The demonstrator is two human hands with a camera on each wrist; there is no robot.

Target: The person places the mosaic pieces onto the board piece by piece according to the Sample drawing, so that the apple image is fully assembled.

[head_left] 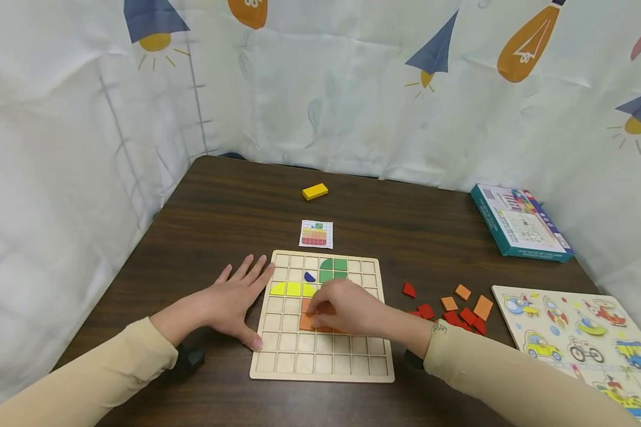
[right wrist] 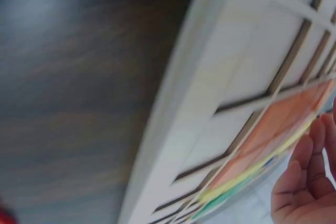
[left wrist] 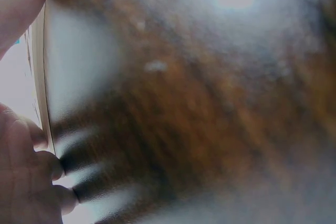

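A light wooden grid board (head_left: 323,365) lies on the table. My left hand (head_left: 234,302) is spread flat beside it, fingertips and thumb at its left edge; the left wrist view shows the fingers (left wrist: 23,177) at that edge. Over the board's middle, my right hand (head_left: 347,305) has curled fingers and thumb pinching an orange square tile (head_left: 305,323). More orange tiles lie around it, partly hidden under the hand. Above them are a row of yellow tiles (head_left: 294,289), a dark blue piece (head_left: 310,277) and a green block of tiles (head_left: 333,270).
Behind the board lie a printed pattern card (head_left: 316,234) and a yellow block (head_left: 315,191). To the right are loose red tiles (head_left: 467,316) and orange tiles (head_left: 483,307), a picture puzzle board (head_left: 561,314) and a teal box (head_left: 529,222). A printed curtain (head_left: 342,89) encloses the table.
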